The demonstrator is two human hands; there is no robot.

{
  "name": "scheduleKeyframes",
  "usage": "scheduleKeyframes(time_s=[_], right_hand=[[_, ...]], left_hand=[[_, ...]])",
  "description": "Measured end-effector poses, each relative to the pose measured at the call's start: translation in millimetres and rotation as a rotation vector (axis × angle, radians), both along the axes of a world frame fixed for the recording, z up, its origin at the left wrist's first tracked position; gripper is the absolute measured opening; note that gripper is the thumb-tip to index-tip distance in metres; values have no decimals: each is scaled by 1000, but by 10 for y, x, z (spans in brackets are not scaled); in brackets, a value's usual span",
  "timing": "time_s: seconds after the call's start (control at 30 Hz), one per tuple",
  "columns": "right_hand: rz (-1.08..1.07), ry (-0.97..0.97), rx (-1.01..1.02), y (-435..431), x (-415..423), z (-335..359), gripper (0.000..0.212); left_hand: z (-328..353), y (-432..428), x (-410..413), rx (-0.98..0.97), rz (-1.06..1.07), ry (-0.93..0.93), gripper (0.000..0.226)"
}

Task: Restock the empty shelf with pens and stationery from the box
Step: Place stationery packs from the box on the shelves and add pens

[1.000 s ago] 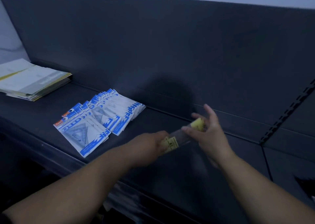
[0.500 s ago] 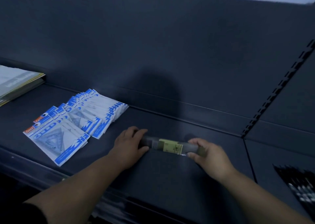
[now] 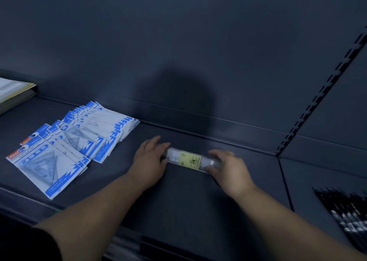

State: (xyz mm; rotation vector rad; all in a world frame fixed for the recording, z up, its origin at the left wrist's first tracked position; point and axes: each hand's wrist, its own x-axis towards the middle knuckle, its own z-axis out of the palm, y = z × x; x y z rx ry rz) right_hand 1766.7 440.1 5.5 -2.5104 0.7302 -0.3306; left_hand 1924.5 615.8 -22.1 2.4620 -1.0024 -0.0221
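- The dark grey metal shelf is being stocked; no box is seen.
- Fanned blue-and-white card packets are overlapped left of the grip, so their headers show.
- The long clear plastic pack with a yellow label is laid flat on the shelf between both hands, probably for squaring.
- Its right end is clasped by the right hand, while the left hand is pressed, fingers fairly straight, against the other end.

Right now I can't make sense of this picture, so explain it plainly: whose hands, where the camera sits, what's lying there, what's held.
No machine here: a person works with bare hands, filmed by a camera worn on the head, looking forward and down. On the dark shelf lie fanned blue-and-white packets at left, a paper stack at far left, and what look like dark pens at lower right. The right hand curls round one end of a clear pack with a yellow label; the left hand touches the other end, fingers fairly straight.
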Motion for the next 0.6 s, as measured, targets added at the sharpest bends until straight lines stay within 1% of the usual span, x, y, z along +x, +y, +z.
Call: scheduleKeyframes(time_s=[0.03,0.07,0.1,0.13,0.2,0.27,0.33,0.4,0.53,0.6], right_hand=[[7,66,-93,8,4,-8,45],[21,138,-189,26,-8,-21,47],[41,194,-244,49,-28,-40,49],[63,229,-252,70,-58,-67,52],[95,242,-210,105,-110,-119,56],[106,195,-200,140,-154,-141,55],[102,105,-212,182,-185,-144,49],[143,68,-221,218,-197,-159,46],[352,184,-275,275,-102,-242,49],[440,213,-255,305,2,-237,48]], left_hand=[[-39,-20,-13,91,-12,-71,53],[-82,-23,-37,150,-18,-103,52],[-119,-20,-63,185,-14,-95,52],[-148,-8,-79,204,-13,-65,52],[-151,16,-70,220,-40,-11,52],[-116,51,-57,197,-58,-36,53],[-92,126,-96,155,-34,-95,53],[-89,205,-178,135,4,-94,55],[-35,347,-352,147,90,-83,60],[0,454,-484,119,135,-72,59]])
